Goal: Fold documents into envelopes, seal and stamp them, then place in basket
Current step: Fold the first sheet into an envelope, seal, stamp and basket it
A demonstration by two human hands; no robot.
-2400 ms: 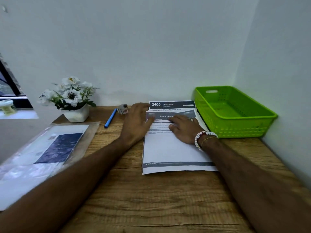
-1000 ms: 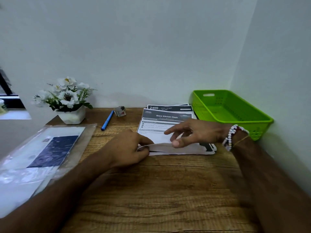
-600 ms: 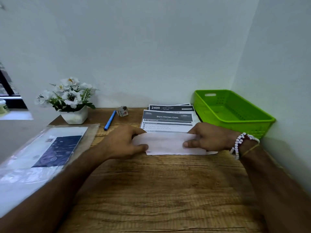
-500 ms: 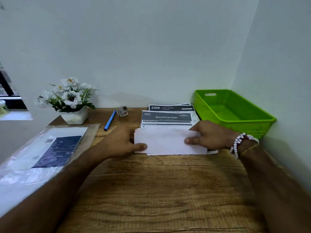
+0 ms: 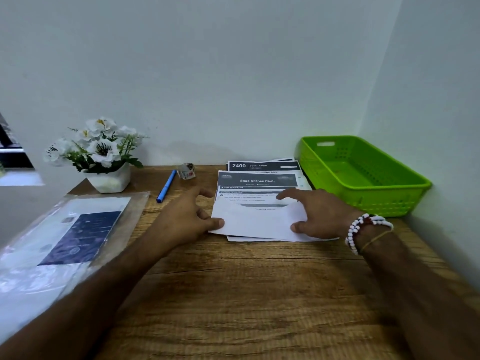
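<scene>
A printed document headed "Store Kitchen Cloth" [image 5: 257, 211] lies on top of a small stack of papers [image 5: 262, 166] on the wooden desk, its near part folded up over the sheet. My left hand [image 5: 187, 219] pinches the fold's left edge, thumb on the paper. My right hand [image 5: 314, 214], with a bead bracelet at the wrist, holds the fold's right edge with spread fingers. A green plastic basket [image 5: 405, 183] stands empty at the back right. A clear plastic packet of envelopes [image 5: 70, 237] lies at the left.
A blue pen [image 5: 166, 189] and a small roll of stamps or tape [image 5: 186, 171] lie at the back of the desk. A white pot of white flowers [image 5: 100, 154] stands back left. Walls close off the back and right. Bare wood [image 5: 246, 294] lies in front.
Both hands brought the document's near edge up and over, folding it toward the far end. The fold now covers the lower part of the sheet, and the fingers have spread along its edges.
</scene>
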